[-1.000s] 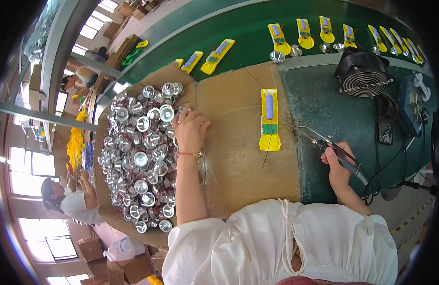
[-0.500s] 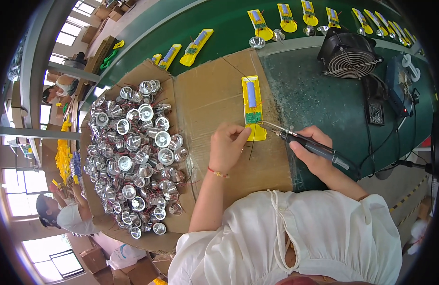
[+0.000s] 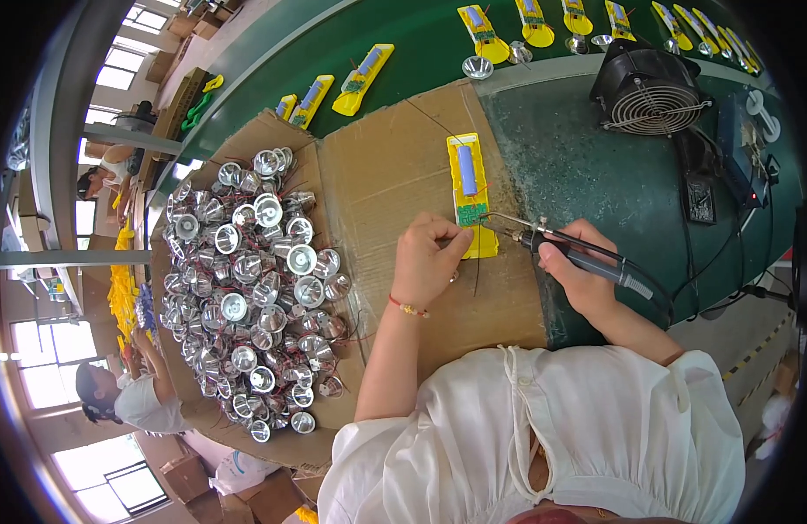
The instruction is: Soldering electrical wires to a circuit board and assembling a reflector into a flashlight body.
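A yellow plastic housing lies lengthwise on the cardboard. Set into it are a blue-violet cylindrical battery and a small green circuit board, with thin wires around them. My left hand is at the housing's lower left, thumb and forefinger pinched together beside the board; what is between them is too small to make out. A soldering iron with a thin metal guide tube is gripped in my right hand. Its tip meets the board's lower right edge or hovers just over it. A dark wire trails below the housing.
Many silver reflector cups with wires fill a cardboard tray at left. More yellow housings line the green bench beyond. A black fan and a soldering station with cables stand at right. Another person sits far left.
My left hand has shifted slightly up and right, its fingertips still by the board. The iron's tip has moved slightly up along the board edge. The whole view has also shifted slightly.
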The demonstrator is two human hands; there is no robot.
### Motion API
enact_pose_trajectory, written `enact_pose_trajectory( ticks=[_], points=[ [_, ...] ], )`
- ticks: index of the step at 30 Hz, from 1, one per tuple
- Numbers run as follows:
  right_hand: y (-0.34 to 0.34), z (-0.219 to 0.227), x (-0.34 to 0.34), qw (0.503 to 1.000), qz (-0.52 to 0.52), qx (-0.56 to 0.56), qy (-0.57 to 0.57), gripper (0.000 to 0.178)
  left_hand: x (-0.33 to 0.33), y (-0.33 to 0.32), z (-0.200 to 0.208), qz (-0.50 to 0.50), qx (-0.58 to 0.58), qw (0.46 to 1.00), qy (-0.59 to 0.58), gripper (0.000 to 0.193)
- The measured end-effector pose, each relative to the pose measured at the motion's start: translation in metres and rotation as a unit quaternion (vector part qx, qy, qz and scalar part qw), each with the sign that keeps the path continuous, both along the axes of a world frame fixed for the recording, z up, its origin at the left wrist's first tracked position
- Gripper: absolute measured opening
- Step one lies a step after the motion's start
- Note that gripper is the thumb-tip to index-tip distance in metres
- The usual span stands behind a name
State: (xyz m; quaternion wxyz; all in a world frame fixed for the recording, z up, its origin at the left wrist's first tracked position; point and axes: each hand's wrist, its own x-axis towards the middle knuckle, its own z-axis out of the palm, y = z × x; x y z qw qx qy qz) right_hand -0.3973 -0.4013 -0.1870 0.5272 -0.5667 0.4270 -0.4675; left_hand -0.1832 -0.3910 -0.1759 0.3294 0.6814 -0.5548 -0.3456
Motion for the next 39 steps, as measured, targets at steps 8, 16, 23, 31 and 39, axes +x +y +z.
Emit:
enact_pose_trajectory(
  ticks=[8,16,23,31,39],
  points=[
    [0.004,0.003,-0.009,0.996,-0.034,0.045,-0.069,0.014,0.0,-0.001,-0.001,0.006,-0.007,1.0,-0.007,0.012],
    [0.006,-0.003,-0.01,0.999,-0.006,0.031,-0.042,0.011,0.0,0.009,0.005,0.095,-0.038,0.991,0.09,0.01],
    [0.006,-0.003,-0.009,0.999,0.001,0.02,-0.037,0.011,0.014,0.031,-0.002,0.012,-0.076,0.989,0.124,0.01],
    [0.003,-0.005,0.0,0.999,-0.007,0.031,-0.029,0.012,0.005,0.006,0.0,0.035,0.003,0.998,0.061,0.012],
    [-0.002,-0.005,0.008,0.997,-0.003,0.054,-0.054,0.012,0.007,0.001,-0.005,-0.007,0.017,1.0,0.026,0.014]
  ],
)
